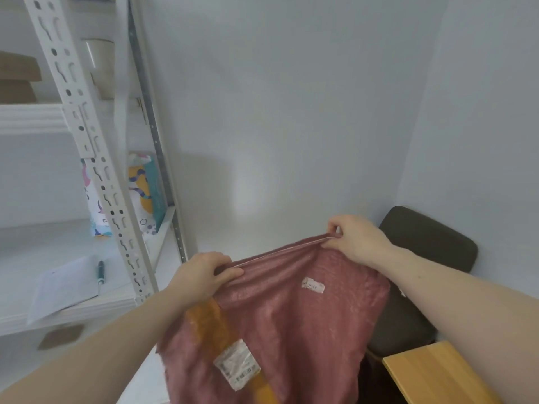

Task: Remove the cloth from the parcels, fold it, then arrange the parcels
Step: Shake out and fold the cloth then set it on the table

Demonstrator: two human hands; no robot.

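A dusty-pink cloth (pixel 294 322) hangs in front of me, stretched between both hands by its top hem. My left hand (pixel 204 272) grips the hem's left corner and my right hand (pixel 354 237) pinches the right corner, held higher. A small white tag (pixel 313 285) is sewn near the top of the cloth. An orange parcel (pixel 210 319) with a white shipping label (pixel 236 364) shows at the cloth's left side; whether it lies behind or in front of the fabric I cannot tell. Anything below the cloth is hidden.
A white metal shelving rack (pixel 96 158) stands at left, holding colourful patterned parcels (pixel 143 191), a sheet of paper (pixel 65 287) with a pen (pixel 100 272), and brown boxes (pixel 17 77) higher up. A dark chair (pixel 423 258) stands at right beside a wooden table corner (pixel 431 374).
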